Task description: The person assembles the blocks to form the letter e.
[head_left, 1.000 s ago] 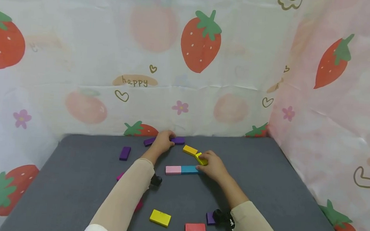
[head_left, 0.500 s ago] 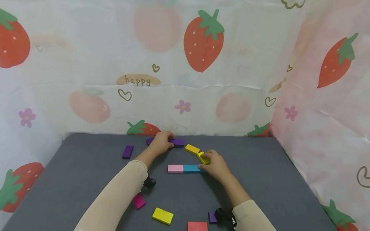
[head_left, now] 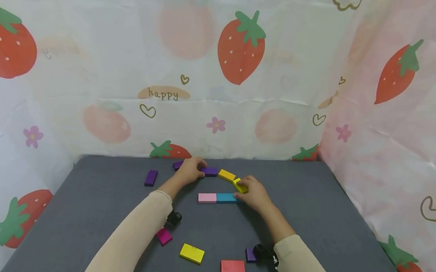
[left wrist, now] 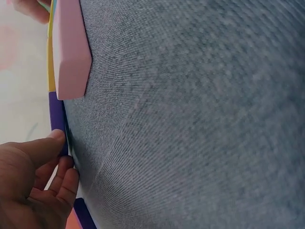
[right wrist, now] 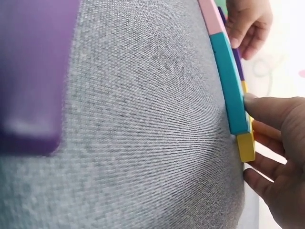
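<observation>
At the far side of the grey table, my left hand [head_left: 189,170] pinches a purple block [head_left: 210,171] between thumb and fingers. The left wrist view shows the thumb [left wrist: 56,135] on that block's near face. My right hand [head_left: 253,193] holds a yellow block [head_left: 240,186], with its thumb overlapping the end of a blue block [head_left: 225,198]. An orange-yellow block [head_left: 227,175] lies between the purple and yellow ones, its right end against the yellow block. A pink block [head_left: 207,198] sits end to end with the blue one, in front of this curved row.
Another purple block [head_left: 177,165] shows behind the left hand, and one [head_left: 151,178] lies farther left. Nearer are magenta [head_left: 164,236], yellow [head_left: 192,254] and red [head_left: 233,268] blocks, plus a purple one [head_left: 250,255] by the right wrist camera. A strawberry-print cloth [head_left: 237,124] stands behind the table.
My left hand has drawn the purple block slightly nearer, its right end now close to the orange-yellow block. The left forearm has swung a little left; the right hand stays on the yellow block.
</observation>
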A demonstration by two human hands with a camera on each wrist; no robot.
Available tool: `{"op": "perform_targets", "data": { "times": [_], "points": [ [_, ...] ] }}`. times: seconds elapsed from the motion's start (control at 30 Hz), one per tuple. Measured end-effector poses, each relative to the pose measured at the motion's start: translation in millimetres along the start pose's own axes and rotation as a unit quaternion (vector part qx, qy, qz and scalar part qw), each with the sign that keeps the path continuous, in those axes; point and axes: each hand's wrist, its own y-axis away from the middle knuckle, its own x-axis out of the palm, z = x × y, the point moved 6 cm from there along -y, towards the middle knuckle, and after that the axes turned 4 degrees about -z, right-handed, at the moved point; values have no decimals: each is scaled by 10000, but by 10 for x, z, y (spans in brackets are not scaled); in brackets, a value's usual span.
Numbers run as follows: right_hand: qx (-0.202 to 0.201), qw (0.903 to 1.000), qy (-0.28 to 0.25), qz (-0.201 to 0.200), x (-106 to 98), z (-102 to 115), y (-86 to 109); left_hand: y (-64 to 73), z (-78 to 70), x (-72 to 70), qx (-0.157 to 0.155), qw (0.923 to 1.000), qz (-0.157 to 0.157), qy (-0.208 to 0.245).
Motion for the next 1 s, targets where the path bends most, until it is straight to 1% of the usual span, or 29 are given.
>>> {"op": "perform_targets", "data": {
  "times": [0.23,0.5,0.77,1.0],
  "points": [
    [-10,10000,-46,12,-4,12,10,-15,8,19,-69,10000,-16,-55],
    [-25,10000,-11,-20,-3,22,13,-39,20,53,-19,9999,-2,-157],
    [2,10000,-2,-4,-6,32,23,-39,24,71,-47,9999,-24,-159],
    [-67,10000,-31,-6,-27,45,23,-54,24,77,-56,9998,-57,-182]
  ]
}}
